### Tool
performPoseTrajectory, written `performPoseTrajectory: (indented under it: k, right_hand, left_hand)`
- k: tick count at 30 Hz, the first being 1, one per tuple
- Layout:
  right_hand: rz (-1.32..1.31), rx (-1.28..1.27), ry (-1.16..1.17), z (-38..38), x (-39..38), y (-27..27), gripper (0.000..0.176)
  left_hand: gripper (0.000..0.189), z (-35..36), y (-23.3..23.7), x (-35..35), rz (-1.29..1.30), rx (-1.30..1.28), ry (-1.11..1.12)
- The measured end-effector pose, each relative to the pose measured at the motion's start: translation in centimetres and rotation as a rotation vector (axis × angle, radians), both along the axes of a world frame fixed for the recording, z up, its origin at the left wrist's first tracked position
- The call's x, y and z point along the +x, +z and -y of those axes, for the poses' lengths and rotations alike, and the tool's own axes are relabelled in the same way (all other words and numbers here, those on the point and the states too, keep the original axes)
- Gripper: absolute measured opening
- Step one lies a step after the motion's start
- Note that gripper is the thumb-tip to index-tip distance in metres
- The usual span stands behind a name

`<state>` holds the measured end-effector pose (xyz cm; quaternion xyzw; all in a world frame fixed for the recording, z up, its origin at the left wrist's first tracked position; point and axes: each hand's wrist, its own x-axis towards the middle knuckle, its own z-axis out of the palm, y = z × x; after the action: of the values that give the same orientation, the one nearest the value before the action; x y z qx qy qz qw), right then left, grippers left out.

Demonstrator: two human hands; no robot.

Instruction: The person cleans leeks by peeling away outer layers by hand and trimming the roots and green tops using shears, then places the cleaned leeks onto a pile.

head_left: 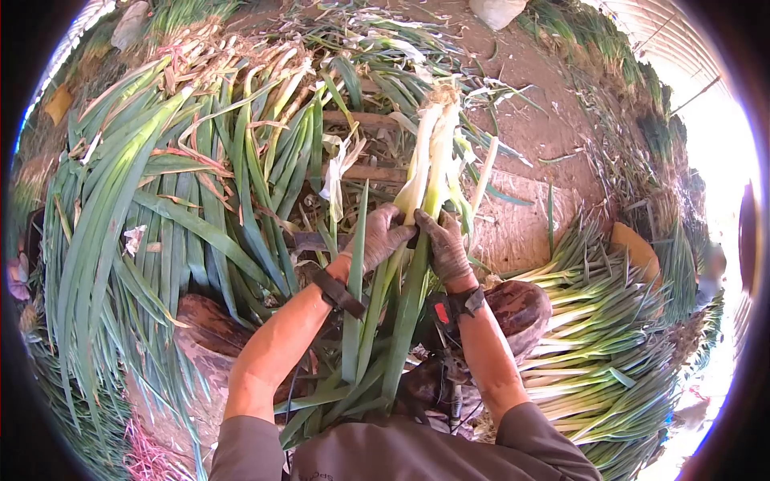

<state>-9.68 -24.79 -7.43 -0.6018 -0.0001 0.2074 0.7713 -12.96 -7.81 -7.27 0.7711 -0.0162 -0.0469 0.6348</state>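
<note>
Two or so leeks (433,156) stretch away from me through both hands, pale stems and roots at the far end, green leaves running down towards my lap. My left hand (380,238), in a thin glove, closes round them from the left. From the other side my right hand (444,247), gloved too, grips the stems with its thumb on top. The hands are close together where white turns to green. A small dark thing shows by the right thumb; I cannot make out what it is. Loose, peeled outer leaves (461,172) hang beside the stems.
A big heap of untrimmed leeks (204,192) lies at left. Cleaner leeks (597,337) are stacked at right, beside my knee (521,313). Boards (513,220) and scattered leaf scraps cover the ground ahead. Pink string (148,453) lies at lower left.
</note>
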Motion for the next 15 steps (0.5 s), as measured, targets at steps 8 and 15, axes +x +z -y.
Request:
performPoseTrajectory:
  k: [8, 15]
  right_hand:
    - [0.020, 0.036, 0.082, 1.7, -1.0, 2.3, 0.039]
    - [0.184, -0.187, 0.145, 2.8, -1.6, 3.1, 0.047]
  left_hand:
    - [0.021, -0.8, 3.1, -0.3, 0.042, 0.397, -0.104]
    - [0.035, -9.3, 4.3, 7.4, 0.126, 0.795, 0.411]
